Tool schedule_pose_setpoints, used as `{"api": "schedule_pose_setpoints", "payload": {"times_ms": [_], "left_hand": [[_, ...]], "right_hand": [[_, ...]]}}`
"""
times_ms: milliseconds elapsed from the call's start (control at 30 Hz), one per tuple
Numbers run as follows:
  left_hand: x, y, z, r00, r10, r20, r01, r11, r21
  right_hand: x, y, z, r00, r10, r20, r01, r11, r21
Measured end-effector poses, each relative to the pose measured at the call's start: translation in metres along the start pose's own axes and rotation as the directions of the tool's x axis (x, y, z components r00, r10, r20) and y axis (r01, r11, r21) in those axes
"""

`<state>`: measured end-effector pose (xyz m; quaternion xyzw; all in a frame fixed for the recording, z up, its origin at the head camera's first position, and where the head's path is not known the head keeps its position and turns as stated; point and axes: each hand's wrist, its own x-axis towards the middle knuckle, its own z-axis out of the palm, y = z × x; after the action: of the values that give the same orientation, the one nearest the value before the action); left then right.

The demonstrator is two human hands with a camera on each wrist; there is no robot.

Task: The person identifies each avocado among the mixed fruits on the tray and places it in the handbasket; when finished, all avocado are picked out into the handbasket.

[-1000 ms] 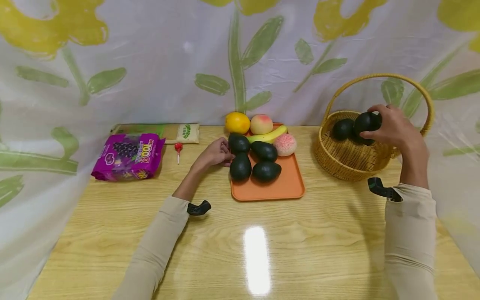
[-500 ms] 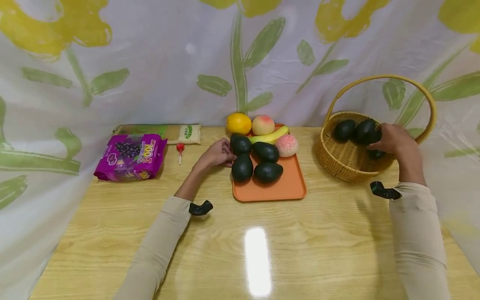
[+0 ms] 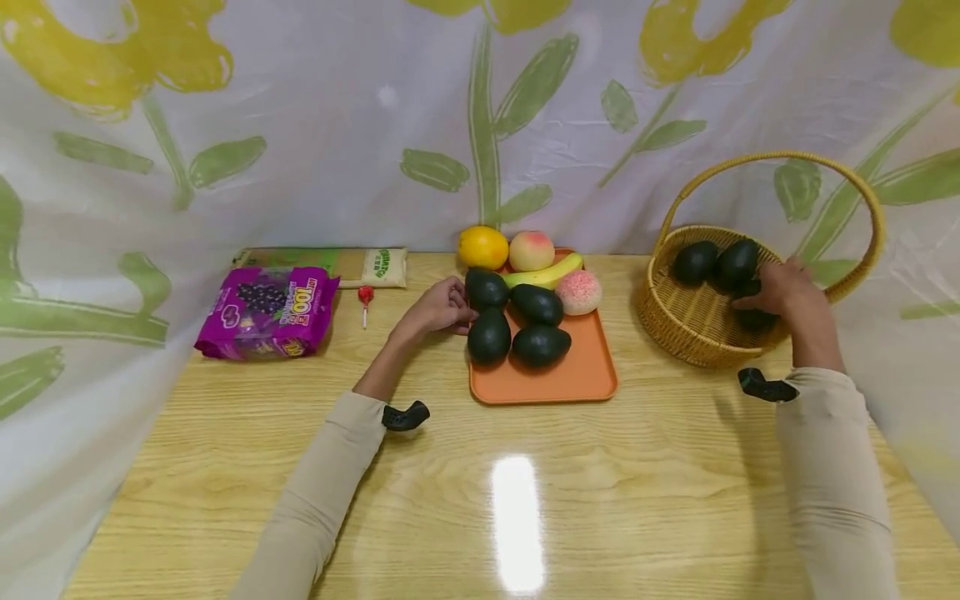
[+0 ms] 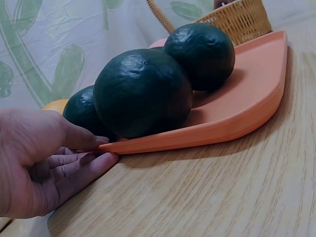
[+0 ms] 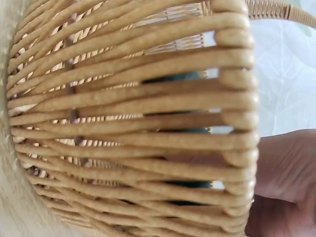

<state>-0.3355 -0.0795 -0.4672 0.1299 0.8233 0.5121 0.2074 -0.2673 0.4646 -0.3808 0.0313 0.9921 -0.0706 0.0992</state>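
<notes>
Left hand [image 3: 438,310]: thumb and fingers clamped on the left rim of one orange tray [image 3: 555,386], which lies on the wood-grain desk [image 3: 420,500] and bears four dark green avocados [image 3: 542,346] and one banana [image 3: 551,273]. Right hand [image 3: 798,298]: inside one handled wicker basket [image 3: 678,344], thumb across one basket avocado [image 3: 756,320] near two others [image 3: 695,263], remaining fingers mostly hidden, grip cannot be told. Desk, left part: one purple grape-printed bag [image 3: 268,313], one red lollipop [image 3: 365,294], one long flat packet [image 3: 378,267] behind.
</notes>
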Motion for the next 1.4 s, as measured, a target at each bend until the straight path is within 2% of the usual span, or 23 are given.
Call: {"api": "schedule_pose_setpoints", "payload": {"times_ms": [200, 400, 633, 833, 1033, 1200, 1400], "left_hand": [[0.002, 0.000, 0.001, 1.000, -0.001, -0.001, 0.001, 1.000, -0.017], [0.000, -0.002, -0.001, 1.000, -0.003, -0.004, 0.003, 1.000, 0.008], [-0.002, -0.001, -0.004, 1.000, 0.005, -0.008, -0.005, 0.999, 0.053], [0.000, -0.002, -0.002, 1.000, 0.012, -0.011, -0.012, 0.999, 0.033], [0.001, -0.004, 0.002, 1.000, -0.007, -0.003, 0.007, 1.000, -0.002], [-0.002, -0.004, 0.001, 1.000, -0.014, -0.007, 0.014, 1.000, 0.006], [-0.001, -0.001, 0.002, 1.000, -0.005, 0.007, 0.005, 1.000, -0.018]], "right_hand": [[-0.006, -0.005, -0.006, 0.999, 0.005, 0.051, -0.006, 1.000, 0.016], [-0.009, -0.008, -0.006, 1.000, -0.001, 0.019, 0.000, 0.998, 0.060], [-0.005, -0.009, -0.005, 1.000, -0.013, 0.026, 0.011, 0.996, 0.093], [-0.012, -0.012, -0.009, 0.998, -0.018, -0.055, 0.024, 0.994, 0.103], [-0.020, -0.023, -0.017, 0.988, -0.057, -0.142, 0.076, 0.988, 0.132], [-0.028, -0.037, -0.021, 0.961, -0.084, -0.264, 0.141, 0.969, 0.203], [-0.043, -0.054, -0.032, 0.928, -0.056, -0.369, 0.168, 0.946, 0.279]]}}
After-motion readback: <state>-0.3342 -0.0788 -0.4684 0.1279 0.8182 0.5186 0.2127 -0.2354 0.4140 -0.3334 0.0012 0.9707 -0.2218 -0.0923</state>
